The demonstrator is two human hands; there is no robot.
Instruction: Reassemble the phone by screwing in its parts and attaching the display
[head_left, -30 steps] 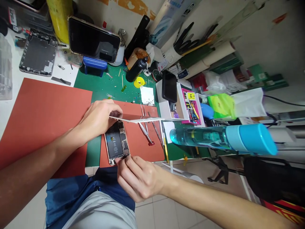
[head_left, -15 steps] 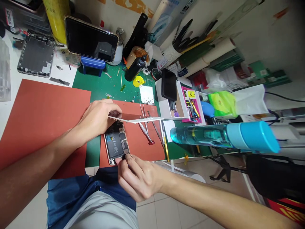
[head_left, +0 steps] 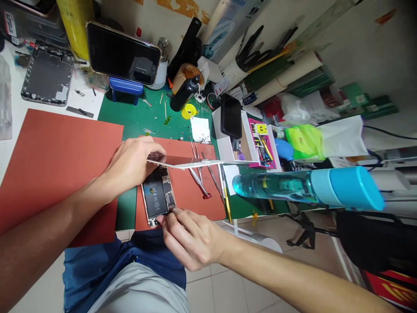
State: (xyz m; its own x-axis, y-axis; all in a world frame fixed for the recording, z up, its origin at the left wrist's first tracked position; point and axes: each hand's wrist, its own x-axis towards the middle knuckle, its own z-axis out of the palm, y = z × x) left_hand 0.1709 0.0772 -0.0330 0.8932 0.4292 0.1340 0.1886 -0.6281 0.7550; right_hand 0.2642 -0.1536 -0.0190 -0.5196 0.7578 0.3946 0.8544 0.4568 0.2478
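An opened phone body [head_left: 157, 196] lies on a small red mat [head_left: 192, 195], its black battery and boards showing. My left hand [head_left: 132, 161] grips the phone's lifted white screen panel [head_left: 189, 164] by its near end and holds it tilted up over the body. My right hand [head_left: 189, 237] is at the phone's near end, thumb and forefinger pinched together on a small part inside the case that I cannot make out.
Metal tweezers and a red-tipped tool [head_left: 200, 182] lie on the mat beside the phone. A large red mat [head_left: 55, 152] lies to the left, a propped black phone [head_left: 122, 54] and a bare phone frame [head_left: 47, 74] behind. A blue bottle [head_left: 309, 188] juts in at right.
My right hand's pinched fingers have shifted slightly along the phone's near end. The left hand and raised screen have hardly moved.
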